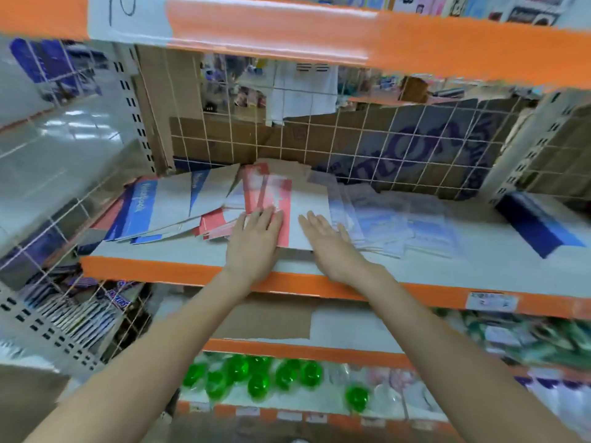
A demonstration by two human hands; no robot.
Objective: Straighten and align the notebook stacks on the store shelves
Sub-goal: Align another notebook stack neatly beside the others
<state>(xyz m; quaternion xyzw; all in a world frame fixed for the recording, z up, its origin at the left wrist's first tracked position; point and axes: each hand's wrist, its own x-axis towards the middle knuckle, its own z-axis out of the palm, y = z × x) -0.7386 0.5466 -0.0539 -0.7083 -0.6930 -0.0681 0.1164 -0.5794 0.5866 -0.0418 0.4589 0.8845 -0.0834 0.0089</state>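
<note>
Notebooks are lying in three loose heaps along the grey shelf [431, 266], and I am working on the middle one. I am pressing my left hand [252, 238] flat on the red-and-white notebook [271, 199], fingers straight and together, gripping nothing. I am laying my right hand [329, 241] palm down at that heap's right side, fingers extended over the near corner of its grey cover and the edge of the pale blue stack [399, 228] just beside it; neither hand is curling round anything.

To my left, the blue-and-white notebooks [153, 209] are fanning out at odd angles, some overhanging toward the wire mesh side [48, 225]. At the far right a dark blue notebook [540, 225] is sitting well apart from the rest.

As I see it, the risk is in the covers, which look glossy. If I am pushing only the top book, it may be sliding off while the ones beneath are staying crooked. Squeezing inward too hard from the right could be shoving the heap into the fanned pile and tipping loose books toward the mesh. The near corner is also sitting close to the orange front edge [287, 279], so dragging toward me could be spilling copies off the shelf.
</note>
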